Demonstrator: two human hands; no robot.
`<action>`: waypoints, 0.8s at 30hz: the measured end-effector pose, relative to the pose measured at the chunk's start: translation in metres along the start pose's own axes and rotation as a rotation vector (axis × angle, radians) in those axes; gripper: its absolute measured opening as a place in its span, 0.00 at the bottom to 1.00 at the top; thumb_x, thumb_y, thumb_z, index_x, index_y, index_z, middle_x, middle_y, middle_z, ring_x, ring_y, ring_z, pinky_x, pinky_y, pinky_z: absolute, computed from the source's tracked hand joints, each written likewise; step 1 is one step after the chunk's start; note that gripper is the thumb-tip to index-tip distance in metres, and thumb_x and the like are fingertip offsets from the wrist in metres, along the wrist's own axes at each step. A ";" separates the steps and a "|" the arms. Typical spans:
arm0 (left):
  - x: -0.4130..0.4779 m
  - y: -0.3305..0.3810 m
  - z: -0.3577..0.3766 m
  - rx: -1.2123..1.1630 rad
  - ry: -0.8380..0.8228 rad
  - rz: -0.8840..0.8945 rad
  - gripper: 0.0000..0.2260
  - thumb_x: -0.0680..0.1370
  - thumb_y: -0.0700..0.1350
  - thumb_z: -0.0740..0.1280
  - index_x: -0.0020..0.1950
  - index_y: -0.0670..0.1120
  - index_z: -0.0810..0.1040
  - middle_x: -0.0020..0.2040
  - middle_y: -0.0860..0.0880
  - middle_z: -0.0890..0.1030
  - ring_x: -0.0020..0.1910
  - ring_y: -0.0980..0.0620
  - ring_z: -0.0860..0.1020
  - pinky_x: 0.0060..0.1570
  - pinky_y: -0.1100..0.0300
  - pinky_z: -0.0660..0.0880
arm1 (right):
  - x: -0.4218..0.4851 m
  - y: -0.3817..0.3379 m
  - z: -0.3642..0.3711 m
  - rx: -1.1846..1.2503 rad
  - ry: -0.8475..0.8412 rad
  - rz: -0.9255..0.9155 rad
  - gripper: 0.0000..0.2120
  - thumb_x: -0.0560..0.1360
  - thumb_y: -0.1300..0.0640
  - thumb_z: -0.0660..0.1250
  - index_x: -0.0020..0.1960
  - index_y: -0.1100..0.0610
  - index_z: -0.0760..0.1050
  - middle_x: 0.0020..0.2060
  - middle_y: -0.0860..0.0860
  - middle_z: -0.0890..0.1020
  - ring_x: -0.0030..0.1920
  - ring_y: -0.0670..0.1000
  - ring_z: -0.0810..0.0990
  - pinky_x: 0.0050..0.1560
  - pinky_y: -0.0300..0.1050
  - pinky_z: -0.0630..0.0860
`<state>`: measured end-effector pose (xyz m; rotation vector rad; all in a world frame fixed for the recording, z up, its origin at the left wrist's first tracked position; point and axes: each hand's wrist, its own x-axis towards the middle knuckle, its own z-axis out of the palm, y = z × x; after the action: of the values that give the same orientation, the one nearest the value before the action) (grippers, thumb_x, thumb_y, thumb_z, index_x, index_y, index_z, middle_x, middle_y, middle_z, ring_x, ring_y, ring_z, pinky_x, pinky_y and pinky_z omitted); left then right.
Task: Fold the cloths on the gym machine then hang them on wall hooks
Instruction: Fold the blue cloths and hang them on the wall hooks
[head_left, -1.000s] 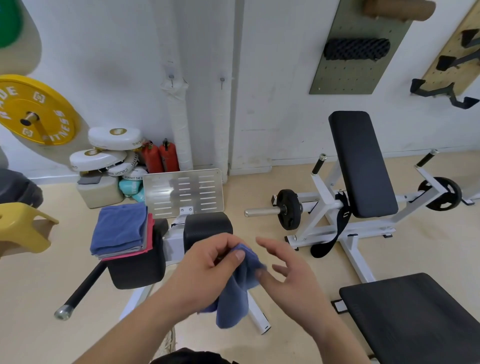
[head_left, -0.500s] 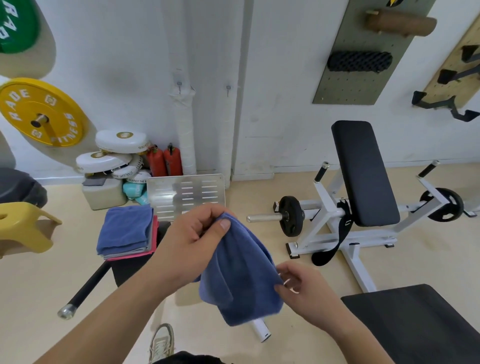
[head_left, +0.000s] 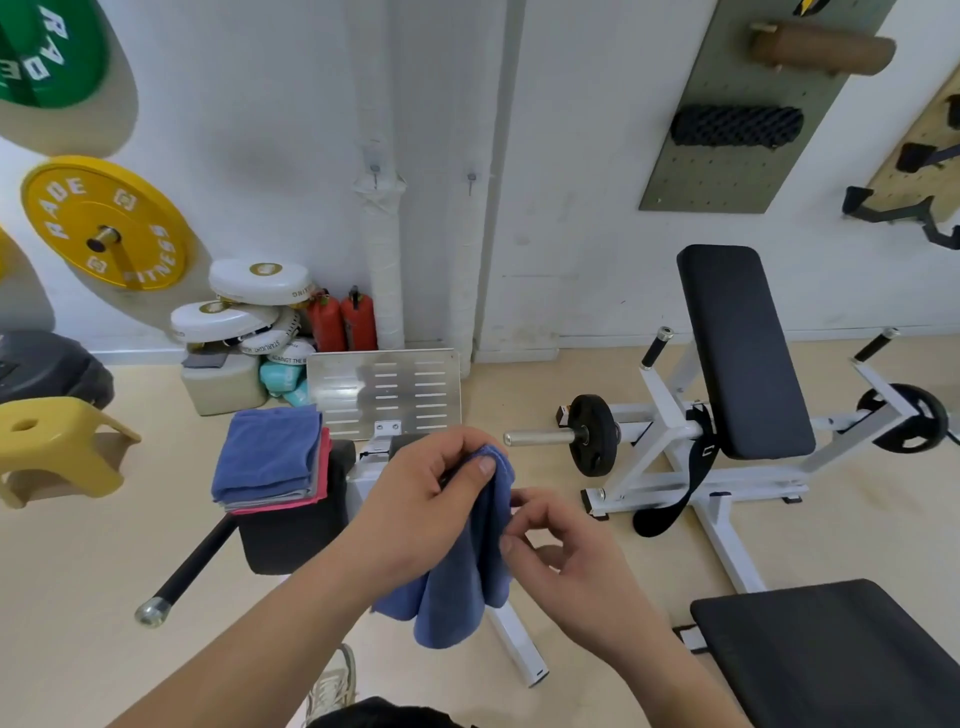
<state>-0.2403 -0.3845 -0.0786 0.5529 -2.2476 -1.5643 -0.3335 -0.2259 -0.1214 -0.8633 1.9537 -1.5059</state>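
The room is bright and even, with a pale sheen on the metal plate (head_left: 384, 389). Up and left of it the yellow weight disc (head_left: 104, 223) casts a soft shadow rightward; far right the pegboard (head_left: 727, 130) leans from lens bending, and just below my right hand (head_left: 566, 551) looks slightly soft.

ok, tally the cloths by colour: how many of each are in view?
Blue: 2, the held cloth gripped by the left hand, and the top cloth of the stack on the machine pad
Grey: 1, the grey cloth mid-stack
Pink: 1, the pink cloth at the bottom
Total: 4, taking each colour band in the stack as one cloth
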 end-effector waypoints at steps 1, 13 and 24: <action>0.000 -0.001 0.000 -0.010 0.006 -0.010 0.12 0.83 0.40 0.63 0.49 0.53 0.82 0.47 0.54 0.86 0.52 0.54 0.83 0.58 0.56 0.79 | 0.001 0.001 0.000 0.050 -0.013 0.053 0.07 0.78 0.66 0.67 0.47 0.55 0.78 0.50 0.48 0.85 0.51 0.54 0.84 0.47 0.55 0.84; 0.003 -0.002 -0.014 -0.078 0.152 -0.056 0.10 0.84 0.43 0.62 0.53 0.55 0.81 0.49 0.55 0.86 0.53 0.55 0.82 0.58 0.54 0.79 | 0.007 0.048 -0.003 -0.791 -0.455 0.157 0.12 0.80 0.48 0.58 0.61 0.39 0.75 0.51 0.36 0.82 0.38 0.40 0.74 0.45 0.39 0.74; 0.001 0.002 -0.002 -0.153 0.125 -0.052 0.10 0.84 0.38 0.62 0.50 0.48 0.82 0.43 0.54 0.85 0.43 0.63 0.81 0.46 0.73 0.75 | 0.026 0.032 0.023 -0.047 -0.112 0.113 0.11 0.79 0.65 0.67 0.46 0.49 0.81 0.44 0.50 0.83 0.45 0.47 0.80 0.49 0.46 0.79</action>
<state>-0.2403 -0.3865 -0.0761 0.6508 -2.0172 -1.6616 -0.3395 -0.2543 -0.1584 -0.8241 1.9291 -1.3237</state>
